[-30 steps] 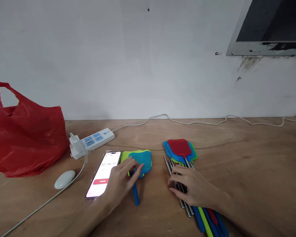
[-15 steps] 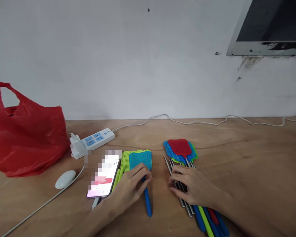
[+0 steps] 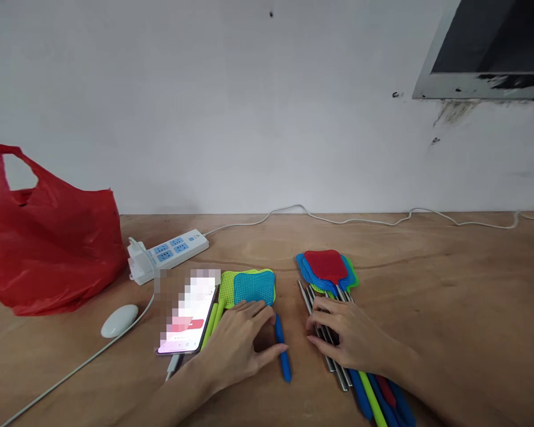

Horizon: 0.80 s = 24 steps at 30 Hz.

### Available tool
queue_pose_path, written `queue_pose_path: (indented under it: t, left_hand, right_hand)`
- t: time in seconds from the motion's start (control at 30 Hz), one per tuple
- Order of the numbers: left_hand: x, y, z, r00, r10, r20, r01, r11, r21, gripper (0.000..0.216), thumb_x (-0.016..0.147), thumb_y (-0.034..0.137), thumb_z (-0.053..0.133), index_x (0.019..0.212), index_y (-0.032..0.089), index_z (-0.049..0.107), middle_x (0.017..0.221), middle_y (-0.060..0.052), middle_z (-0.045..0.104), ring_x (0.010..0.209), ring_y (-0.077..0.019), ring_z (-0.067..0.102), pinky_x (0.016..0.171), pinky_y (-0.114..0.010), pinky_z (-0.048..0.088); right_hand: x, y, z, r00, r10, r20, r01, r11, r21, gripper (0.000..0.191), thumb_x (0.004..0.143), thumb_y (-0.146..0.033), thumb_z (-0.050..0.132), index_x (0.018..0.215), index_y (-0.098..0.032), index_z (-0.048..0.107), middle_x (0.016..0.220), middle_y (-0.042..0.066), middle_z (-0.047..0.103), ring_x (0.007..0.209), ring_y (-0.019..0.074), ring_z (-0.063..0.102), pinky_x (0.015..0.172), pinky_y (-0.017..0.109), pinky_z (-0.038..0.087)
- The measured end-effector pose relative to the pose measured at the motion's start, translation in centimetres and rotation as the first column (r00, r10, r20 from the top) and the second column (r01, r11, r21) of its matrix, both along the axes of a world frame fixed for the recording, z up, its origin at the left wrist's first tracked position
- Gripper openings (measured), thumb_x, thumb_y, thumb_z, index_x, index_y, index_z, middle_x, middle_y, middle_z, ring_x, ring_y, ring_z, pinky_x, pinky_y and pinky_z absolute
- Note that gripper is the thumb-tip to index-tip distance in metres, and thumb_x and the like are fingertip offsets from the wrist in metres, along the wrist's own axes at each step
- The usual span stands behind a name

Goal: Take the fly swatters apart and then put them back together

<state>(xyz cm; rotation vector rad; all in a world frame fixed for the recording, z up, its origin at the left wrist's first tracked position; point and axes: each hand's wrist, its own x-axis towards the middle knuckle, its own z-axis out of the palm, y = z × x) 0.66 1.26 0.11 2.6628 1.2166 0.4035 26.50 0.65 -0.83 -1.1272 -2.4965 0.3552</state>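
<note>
My left hand (image 3: pixel 240 338) is open, thumb and forefinger spread wide. Its thumb tip lies at a blue handle (image 3: pixel 283 356), and its other fingers cover the lower edge of a blue fly swatter head (image 3: pixel 254 286). Whether the handle joins that head is hidden. Lime-green mesh (image 3: pixel 226 287) shows beneath the blue head. My right hand (image 3: pixel 345 335) is curled over thin metal rods (image 3: pixel 306 295), beside a bundle of fly swatters. A red swatter head (image 3: pixel 324 265) tops that bundle, over blue and green ones. Blue, lime and red handles (image 3: pixel 371 398) stick out below my right wrist.
A lit phone (image 3: pixel 189 314), partly blurred out, lies left of my left hand. Beyond it are a white mouse (image 3: pixel 119 321), a power strip (image 3: pixel 173 252) and a red plastic bag (image 3: pixel 53 249). A white cord (image 3: pixel 338 222) runs along the wall's foot.
My left thumb and forefinger have spread apart from a near pinch. The blue handle's lower end has swung to the right. My right hand has stayed on the rods.
</note>
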Motion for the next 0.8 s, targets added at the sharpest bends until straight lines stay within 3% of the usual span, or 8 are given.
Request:
queue_pose_path:
  t: [0.1,0.23,0.43,0.63,0.7,0.8]
  left_hand:
    - [0.1,-0.2,0.0,0.997,-0.08,-0.009,0.08,0.996,-0.037,0.024,0.092,0.042,0.065,0.103,0.021,0.062,0.099,-0.006,0.065,0.091,-0.0267,0.063,0.08,-0.038,0.047]
    - [0.1,-0.3,0.2,0.99,-0.139,0.004,0.139,0.989,-0.06,0.015,0.094,0.036,0.062,0.097,0.022,0.064,0.096,-0.005,0.064,0.091,-0.0255,0.063,0.081,-0.037,0.047]
    - [0.9,-1.2,-0.7,0.992,-0.08,0.098,0.08,0.997,0.002,0.03,0.084,0.047,0.072,0.088,0.02,0.059,0.091,-0.004,0.065,0.089,-0.0265,0.063,0.089,-0.041,0.046]
    - [0.9,-1.4,-0.7,0.994,-0.071,0.081,0.076,0.995,-0.057,0.021,0.068,0.02,0.07,0.078,0.021,0.051,0.079,0.001,0.061,0.076,-0.021,0.059,0.078,-0.035,0.043]
    - [0.7,-1.3,-0.4,0.998,-0.057,0.036,0.059,0.996,-0.063,0.024,0.062,0.017,0.068,0.075,0.021,0.048,0.078,0.001,0.06,0.074,-0.0208,0.058,0.075,-0.034,0.041]
    - [0.7,-1.2,-0.2,0.999,-0.045,-0.015,0.045,0.998,-0.042,0.024,0.066,0.022,0.069,0.077,0.021,0.048,0.083,-0.001,0.061,0.077,-0.0222,0.059,0.071,-0.034,0.04]
  right_hand:
    - [0.1,0.1,-0.2,1.0,0.002,-0.023,-0.002,1.0,-0.008,0.006,0.087,-0.018,0.061,0.089,-0.02,0.066,0.092,0.003,0.063,0.082,0.0185,0.062,0.07,0.03,0.043]
    - [0.1,0.1,-0.3,1.0,-0.006,-0.021,0.006,1.0,0.016,0.009,0.086,-0.014,0.059,0.088,-0.02,0.065,0.091,0.004,0.063,0.081,0.0187,0.061,0.069,0.031,0.043]
    - [0.1,0.2,-0.5,0.999,-0.005,-0.036,0.006,1.0,0.031,0.007,0.085,-0.015,0.06,0.086,-0.02,0.064,0.092,0.004,0.064,0.083,0.0194,0.062,0.07,0.03,0.043]
    - [0.2,0.2,-0.7,1.0,-0.017,-0.015,0.017,0.999,0.034,0.006,0.086,-0.019,0.063,0.082,-0.02,0.06,0.089,0.003,0.062,0.081,0.0189,0.06,0.068,0.03,0.04]
    - [0.1,0.2,-0.6,1.0,-0.024,-0.01,0.024,0.999,0.031,0.008,0.086,-0.02,0.065,0.081,-0.02,0.058,0.087,0.002,0.061,0.079,0.0187,0.06,0.066,0.03,0.039]
    - [0.0,0.2,-0.5,0.998,-0.065,-0.023,0.065,0.998,0.018,0.012,0.082,-0.016,0.067,0.082,-0.021,0.056,0.087,0.0,0.061,0.078,0.0182,0.059,0.066,0.029,0.038]
